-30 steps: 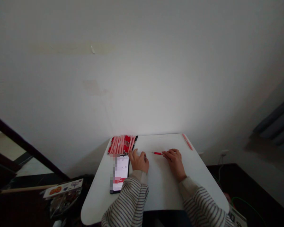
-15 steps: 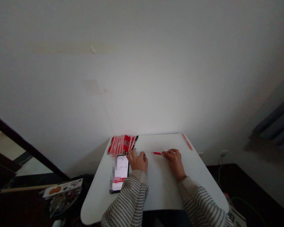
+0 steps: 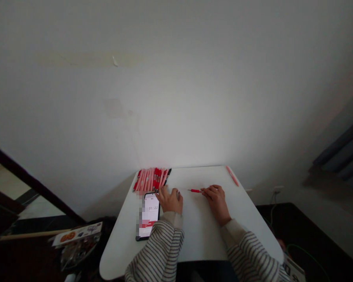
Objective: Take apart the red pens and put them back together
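In my right hand point(image 3: 216, 201), fingers pinched together, is a red pen point(image 3: 195, 191). Its tip points left toward my other hand, and its rear end is hidden by the fingers. My left hand point(image 3: 171, 200) rests by the top right corner of a phone point(image 3: 150, 215), its fingers curled. A small dark thing shows at its thumb and forefinger, too small to name. Beyond that hand lies a row of pink and red pens point(image 3: 150, 179), with a black pen point(image 3: 168, 176) at the row's right end.
A single pink pen point(image 3: 232, 176) lies by the far right edge of the white table point(image 3: 200, 239). The table's far side meets a plain wall point(image 3: 194, 98). On the floor at left is a dark bin or bag with packaging point(image 3: 79, 250). A cable point(image 3: 272, 207) runs at right.
The phone's timer has gone from 01:21 to 01:22. Both hands and the red pen stay almost where they were.
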### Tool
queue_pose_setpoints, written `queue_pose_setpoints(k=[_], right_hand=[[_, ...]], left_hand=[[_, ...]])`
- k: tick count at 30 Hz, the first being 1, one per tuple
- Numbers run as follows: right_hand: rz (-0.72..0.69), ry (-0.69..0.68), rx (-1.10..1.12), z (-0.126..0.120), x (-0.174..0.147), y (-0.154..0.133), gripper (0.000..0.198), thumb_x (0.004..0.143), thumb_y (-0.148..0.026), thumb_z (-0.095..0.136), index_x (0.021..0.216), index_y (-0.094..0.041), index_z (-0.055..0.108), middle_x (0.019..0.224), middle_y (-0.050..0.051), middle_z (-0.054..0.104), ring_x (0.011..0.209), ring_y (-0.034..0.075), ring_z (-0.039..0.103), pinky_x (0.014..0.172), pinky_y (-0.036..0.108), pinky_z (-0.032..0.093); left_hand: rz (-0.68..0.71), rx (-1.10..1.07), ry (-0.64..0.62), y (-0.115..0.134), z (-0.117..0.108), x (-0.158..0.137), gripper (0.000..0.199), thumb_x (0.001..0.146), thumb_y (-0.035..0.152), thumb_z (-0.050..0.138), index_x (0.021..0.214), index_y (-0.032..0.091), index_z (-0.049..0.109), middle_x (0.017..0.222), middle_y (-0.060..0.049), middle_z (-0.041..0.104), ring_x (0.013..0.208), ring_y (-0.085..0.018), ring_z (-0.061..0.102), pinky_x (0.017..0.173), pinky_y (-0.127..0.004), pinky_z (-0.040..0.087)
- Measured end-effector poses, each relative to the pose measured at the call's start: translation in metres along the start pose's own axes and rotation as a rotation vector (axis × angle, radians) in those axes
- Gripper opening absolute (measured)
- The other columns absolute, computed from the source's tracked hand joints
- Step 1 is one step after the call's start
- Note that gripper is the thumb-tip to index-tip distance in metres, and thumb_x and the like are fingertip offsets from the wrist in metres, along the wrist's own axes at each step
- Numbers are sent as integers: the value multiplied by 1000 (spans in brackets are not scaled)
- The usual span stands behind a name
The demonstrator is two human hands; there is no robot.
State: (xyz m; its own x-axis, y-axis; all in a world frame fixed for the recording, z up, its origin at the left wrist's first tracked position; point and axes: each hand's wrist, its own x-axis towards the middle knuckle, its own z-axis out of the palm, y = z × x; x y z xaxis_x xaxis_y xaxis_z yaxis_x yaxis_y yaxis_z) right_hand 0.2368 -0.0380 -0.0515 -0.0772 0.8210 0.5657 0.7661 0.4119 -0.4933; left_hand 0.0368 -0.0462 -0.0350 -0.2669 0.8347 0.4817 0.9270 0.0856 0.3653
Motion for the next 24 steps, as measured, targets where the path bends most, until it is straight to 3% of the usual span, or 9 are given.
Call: queue_pose_setpoints(k=[4, 8, 15, 24], right_hand=[[9, -12, -4, -1, 1, 0, 24, 89, -35, 51, 100, -27, 71, 90, 5, 68, 100, 24, 45, 90, 39, 37], [2, -21, -18, -1, 1, 0, 24, 89, -34, 51, 100, -27, 71, 90, 5, 68, 100, 23, 46, 90, 38, 37], [-10, -36, -8, -1, 1, 0, 23, 89, -33, 52, 99, -29, 71, 91, 5, 68, 102, 24, 45, 91, 40, 37], [-16, -46, 2, 2, 1, 3, 23, 88, -32, 52, 100, -30, 71, 93, 4, 68, 103, 24, 45, 91, 41, 36]], left_hand=[[76, -99, 45, -3, 3, 1, 20, 72, 28, 61, 90, 26, 70, 118, -8, 49, 120, -30, 37, 104, -56, 27], [156, -208, -3, -3, 1, 2, 18, 75, 32, 62, 90, 32, 72, 120, -5, 51, 120, -27, 37, 106, -51, 28], [140, -244, -107, 2, -5, 1, 15, 78, 36, 61, 88, 37, 73, 125, -2, 53, 125, -26, 36, 110, -55, 17], [149, -221, -96, 4, -8, 0, 13, 79, 34, 61, 82, 35, 73, 124, -1, 56, 125, -27, 39, 108, -55, 20]])
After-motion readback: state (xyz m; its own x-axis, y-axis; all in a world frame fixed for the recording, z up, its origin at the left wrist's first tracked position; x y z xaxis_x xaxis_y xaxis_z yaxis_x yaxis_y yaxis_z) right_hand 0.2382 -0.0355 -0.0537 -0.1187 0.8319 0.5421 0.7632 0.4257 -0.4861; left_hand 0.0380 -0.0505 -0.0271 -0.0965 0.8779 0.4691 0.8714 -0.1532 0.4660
